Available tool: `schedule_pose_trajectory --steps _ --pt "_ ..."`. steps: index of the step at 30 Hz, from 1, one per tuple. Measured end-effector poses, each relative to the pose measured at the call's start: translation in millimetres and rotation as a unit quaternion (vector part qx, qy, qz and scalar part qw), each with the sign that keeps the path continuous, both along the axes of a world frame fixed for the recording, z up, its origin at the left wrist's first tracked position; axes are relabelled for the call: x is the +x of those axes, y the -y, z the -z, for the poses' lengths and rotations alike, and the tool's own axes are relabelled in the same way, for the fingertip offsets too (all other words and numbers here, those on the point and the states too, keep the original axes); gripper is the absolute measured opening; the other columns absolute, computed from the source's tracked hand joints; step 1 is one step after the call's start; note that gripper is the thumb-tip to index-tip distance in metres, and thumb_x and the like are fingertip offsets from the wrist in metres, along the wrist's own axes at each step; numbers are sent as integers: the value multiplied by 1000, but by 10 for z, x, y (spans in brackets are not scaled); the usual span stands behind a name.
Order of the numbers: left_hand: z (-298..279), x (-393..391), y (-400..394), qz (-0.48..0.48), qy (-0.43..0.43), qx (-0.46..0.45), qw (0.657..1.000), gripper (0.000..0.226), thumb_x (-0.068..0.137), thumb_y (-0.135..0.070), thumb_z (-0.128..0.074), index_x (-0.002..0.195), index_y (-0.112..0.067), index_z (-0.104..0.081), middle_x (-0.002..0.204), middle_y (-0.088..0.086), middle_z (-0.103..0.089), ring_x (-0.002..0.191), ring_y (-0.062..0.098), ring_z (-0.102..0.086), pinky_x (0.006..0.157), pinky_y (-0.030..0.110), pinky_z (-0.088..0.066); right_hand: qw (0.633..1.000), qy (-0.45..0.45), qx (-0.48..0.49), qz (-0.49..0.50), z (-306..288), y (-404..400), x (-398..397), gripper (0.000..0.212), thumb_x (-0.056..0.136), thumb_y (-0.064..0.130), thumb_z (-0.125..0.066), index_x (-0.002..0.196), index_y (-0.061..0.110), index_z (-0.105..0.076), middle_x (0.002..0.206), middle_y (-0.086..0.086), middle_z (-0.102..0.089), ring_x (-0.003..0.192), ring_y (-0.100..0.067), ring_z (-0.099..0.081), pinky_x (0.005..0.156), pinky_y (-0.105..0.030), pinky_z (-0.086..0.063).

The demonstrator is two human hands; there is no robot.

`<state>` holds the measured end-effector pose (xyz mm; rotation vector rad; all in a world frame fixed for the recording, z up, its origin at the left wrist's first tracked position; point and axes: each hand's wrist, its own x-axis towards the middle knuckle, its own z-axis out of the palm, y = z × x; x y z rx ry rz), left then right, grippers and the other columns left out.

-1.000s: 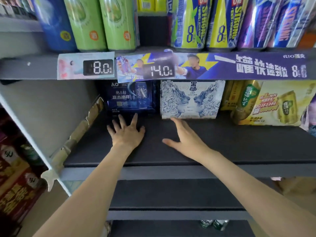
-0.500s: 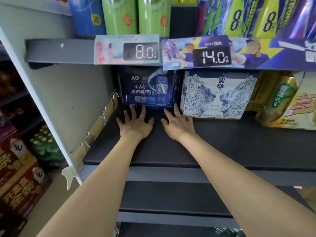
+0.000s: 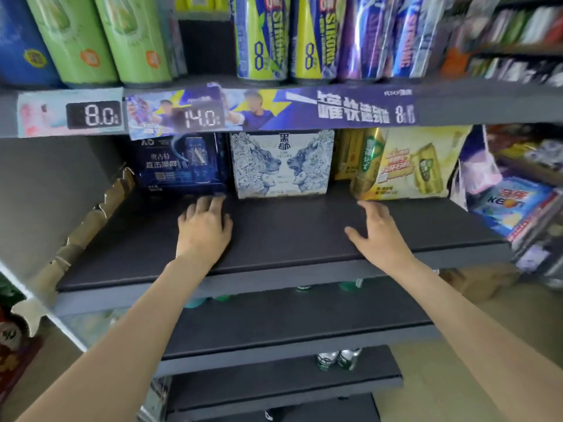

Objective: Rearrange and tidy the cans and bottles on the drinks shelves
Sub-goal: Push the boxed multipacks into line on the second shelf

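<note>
Where the head view looks down along both bare forearms, a dark matte shelf board point(image 3: 289, 239) with a smooth flat surface and a grey metal front lip carries three cardboard multipacks pushed to the back.

Left: a navy-blue beer carton point(image 3: 182, 162), glossy, rectangular, printed with a can and white characters. Centre, just beside it: a white carton point(image 3: 280, 166) with fine blue line drawings of two facing lions. Right: a yellow beer carton point(image 3: 405, 166) with gold cans printed on it, angled slightly outward.

The left hand point(image 3: 204, 229) lies palm down on the board, its fingers bent at the navy carton's lower front edge; whether they grip it or merely touch cannot be told. The right hand point(image 3: 380, 236) rests flat on the board, fingers straight and spread, its fingertips near the yellow carton's bottom corner.

Upper shelf: tall cylindrical cans stand in a row, two green cans point(image 3: 106, 41) at left, yellow-and-blue cans point(image 3: 262, 38) and purple-blue ones further right. A printed paper strip point(image 3: 274, 111) runs along that shelf's edge, with two dark digital price tags point(image 3: 94, 115).

Torn corrugated cardboard point(image 3: 100, 211) with a jagged edge lines the left side panel. Lower shelves hold green-topped bottles point(image 3: 335, 359).
</note>
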<state>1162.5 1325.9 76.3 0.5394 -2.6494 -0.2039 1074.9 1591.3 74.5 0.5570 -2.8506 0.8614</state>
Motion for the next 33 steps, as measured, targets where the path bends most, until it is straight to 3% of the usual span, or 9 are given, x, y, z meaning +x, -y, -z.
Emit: schedule_pose_trajectory --steps 4,9,13,17,20,22,27,33 --pt "41 -317 -811 79 22 -32 996 47 95 -23 -41 141 -13 -34 135 14 -40 119 35 -40 95 44 -33 993 5 -75 92 13 -614 -360 62 89 19 -61 140 1 -30 141 -21 -27 130 -38 -31 103 -36 -29" --pt "60 -839 -1749 132 56 43 989 58 95 -37 -40 146 -21 -19 148 6 -28 132 27 -31 105 42 -26 977 23 -164 133 -5 -1126 -883 77 89 21 -62 145 -3 -15 150 -20 -21 138 -29 -24 101 -20 -17" --pt "67 -1197 -2242 122 75 101 985 68 92 -46 -44 147 -19 -14 152 4 -26 138 22 -26 111 41 -18 966 11 -223 127 14 -1204 -1252 81 83 28 -69 144 1 -24 142 -14 -42 130 -29 -42 103 -35 -35" --pt "36 -1327 -2287 77 41 181 980 61 89 -44 -51 139 -19 -27 138 4 -45 132 21 -36 109 39 -21 967 28 -222 123 18 -1142 -1443 77 77 36 -73 138 8 -33 133 -8 -51 120 -28 -51 91 -35 -42" --pt "24 -1333 -2255 61 17 221 973 58 86 -40 -56 135 -17 -34 134 5 -48 127 24 -40 107 37 -27 969 12 -211 127 34 -1136 -1473 69 76 38 -74 131 9 -41 127 -8 -56 115 -29 -54 83 -32 -41" --pt "22 -1342 -2236 49 7 237 970 62 85 -39 -58 137 -15 -34 139 6 -43 129 26 -38 106 38 -31 974 4 -198 107 48 -1131 -1490 59 77 35 -74 122 10 -46 120 -9 -59 109 -31 -56 80 -33 -42" --pt "30 -1346 -2186 37 39 217 975 71 86 -44 -55 145 -20 -24 155 6 -17 136 29 -30 106 40 -33 986 2 -143 81 14 -1028 -1510 43 86 27 -65 119 6 -47 122 -13 -55 114 -36 -52 95 -47 -42" --pt "2 -1430 -2189 71 127 153 978 77 89 -51 -49 149 -30 -6 158 1 1 140 29 -23 113 36 -18 984 -4 -148 103 -12 -1062 -1504 41 89 25 -62 118 1 -46 130 -15 -49 114 -37 -53 92 -44 -44"
